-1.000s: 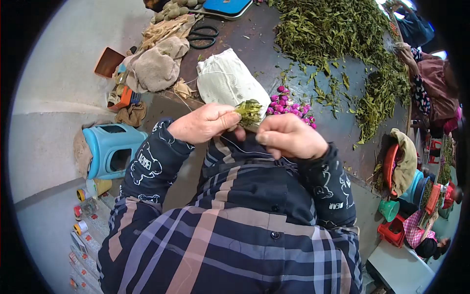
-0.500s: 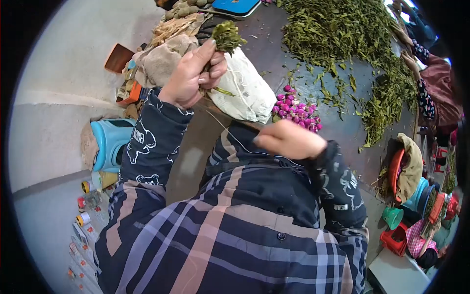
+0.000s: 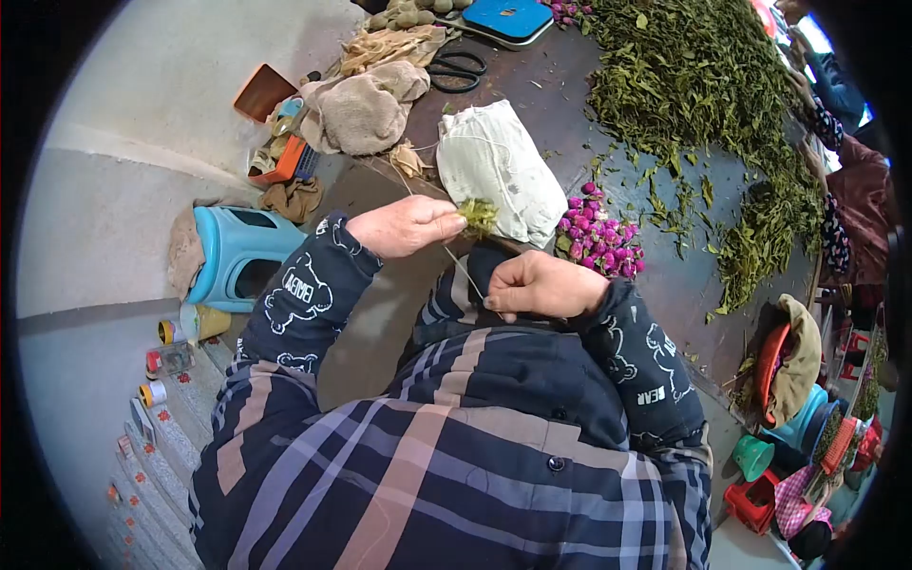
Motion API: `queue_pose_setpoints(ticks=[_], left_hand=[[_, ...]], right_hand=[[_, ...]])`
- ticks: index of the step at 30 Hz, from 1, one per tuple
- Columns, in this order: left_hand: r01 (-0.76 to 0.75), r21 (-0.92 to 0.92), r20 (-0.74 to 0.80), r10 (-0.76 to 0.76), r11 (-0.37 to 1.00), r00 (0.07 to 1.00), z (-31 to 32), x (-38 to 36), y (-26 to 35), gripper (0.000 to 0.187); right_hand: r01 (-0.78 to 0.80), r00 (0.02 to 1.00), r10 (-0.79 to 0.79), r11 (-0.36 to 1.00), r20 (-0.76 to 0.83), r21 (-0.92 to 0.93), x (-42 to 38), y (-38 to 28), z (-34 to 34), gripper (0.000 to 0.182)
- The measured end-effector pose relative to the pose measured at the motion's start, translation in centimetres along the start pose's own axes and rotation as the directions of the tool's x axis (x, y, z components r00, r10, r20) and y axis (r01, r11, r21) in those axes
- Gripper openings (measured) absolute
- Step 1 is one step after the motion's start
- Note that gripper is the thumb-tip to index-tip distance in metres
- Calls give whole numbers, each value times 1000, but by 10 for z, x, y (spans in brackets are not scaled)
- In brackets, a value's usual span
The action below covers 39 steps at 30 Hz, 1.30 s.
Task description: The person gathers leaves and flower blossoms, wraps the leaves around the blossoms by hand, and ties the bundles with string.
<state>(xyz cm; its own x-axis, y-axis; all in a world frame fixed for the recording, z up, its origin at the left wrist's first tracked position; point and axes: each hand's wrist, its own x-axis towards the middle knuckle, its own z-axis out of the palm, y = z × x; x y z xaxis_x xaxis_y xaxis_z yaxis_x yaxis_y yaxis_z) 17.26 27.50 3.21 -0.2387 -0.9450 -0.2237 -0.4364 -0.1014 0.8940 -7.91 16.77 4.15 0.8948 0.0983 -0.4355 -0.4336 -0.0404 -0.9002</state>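
My left hand (image 3: 407, 226) is closed around a small bundle of green leaves (image 3: 477, 218), whose tips stick out to the right of the thumb. My right hand (image 3: 546, 285) pinches a thin pale thread (image 3: 463, 271) that runs up toward the left hand and the bundle. Just beyond the hands a white cloth bag (image 3: 499, 171) lies at the table's near edge. Beside it on the right is a pile of pink flower buds (image 3: 598, 233).
A large heap of green leaves (image 3: 684, 76) spreads over the dark table (image 3: 560, 142). Black scissors (image 3: 458, 70), a blue scale (image 3: 508, 17) and a beige cloth (image 3: 366, 106) lie at the back left. A blue stool (image 3: 242, 249) stands left. Other people are at the right.
My left hand has come down with the leaf bundle, below the bag's left side. My right hand has moved slightly left and down, nearer to the left one. The view has shifted, showing the scissors fully.
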Motion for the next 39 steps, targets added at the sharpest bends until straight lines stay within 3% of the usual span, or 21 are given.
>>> queue_pose_setpoints(ticks=[1,5,8,9,10,13,15,17,20,22,23,25,28,30,31,35,39], left_hand=[[-5,4,4,5,1000,1000,-2,0,2,39],[249,-197,276,-191,948,942,-14,-8,22,38],[236,-344,288,-137,909,948,-38,-5,35,38],[157,-483,182,-76,862,980,-43,-2,38,37],[62,-605,68,-26,794,997,-48,1,41,37],[-13,-725,16,35,689,999,-56,21,61,36],[-76,-821,-39,76,566,996,-61,37,76,35],[-80,-826,-27,103,558,994,-65,55,86,35],[-83,-848,-11,138,523,990,-66,80,98,33],[-69,-848,9,145,525,989,-65,94,109,33],[-62,-848,16,142,527,990,-64,101,115,33],[-45,-846,33,136,531,990,-63,112,125,33],[-6,-806,85,126,592,988,-61,129,141,35],[23,-759,122,108,650,987,-61,141,150,37],[26,-757,133,115,652,985,-61,146,151,37],[28,-752,98,70,658,993,-62,169,148,37],[72,-759,160,80,647,984,-60,189,127,37]], right_hand=[[2,1000,-2,1000,-8,-1,-7,-4,-2,25],[121,992,-103,947,-76,298,-39,-26,-9,18],[243,966,-196,913,-170,326,-67,-26,-11,14],[306,937,-235,908,-259,286,-80,-27,-13,14],[364,898,-272,900,-345,239,-94,-27,-14,14],[427,775,-250,884,-581,190,-147,-25,-13,11],[476,631,-205,864,-748,165,-187,-11,-8,10],[563,437,-161,816,-885,129,-224,-2,4,9],[670,281,-217,742,-935,29,-281,15,18,17],[729,214,-351,678,-912,-89,-302,16,27,22],[728,206,-347,679,-915,-94,-313,22,33,22],[717,3,-347,654,-938,-240,-337,33,46,22],[701,-100,-354,638,-930,-319,-365,42,69,23],[826,-135,-287,497,-948,-268,-390,53,89,20],[822,-146,-283,498,-948,-276,-399,59,99,20],[672,-469,-88,611,-879,-419,-427,89,146,17],[645,-612,100,636,-785,-422,-462,141,205,16]])
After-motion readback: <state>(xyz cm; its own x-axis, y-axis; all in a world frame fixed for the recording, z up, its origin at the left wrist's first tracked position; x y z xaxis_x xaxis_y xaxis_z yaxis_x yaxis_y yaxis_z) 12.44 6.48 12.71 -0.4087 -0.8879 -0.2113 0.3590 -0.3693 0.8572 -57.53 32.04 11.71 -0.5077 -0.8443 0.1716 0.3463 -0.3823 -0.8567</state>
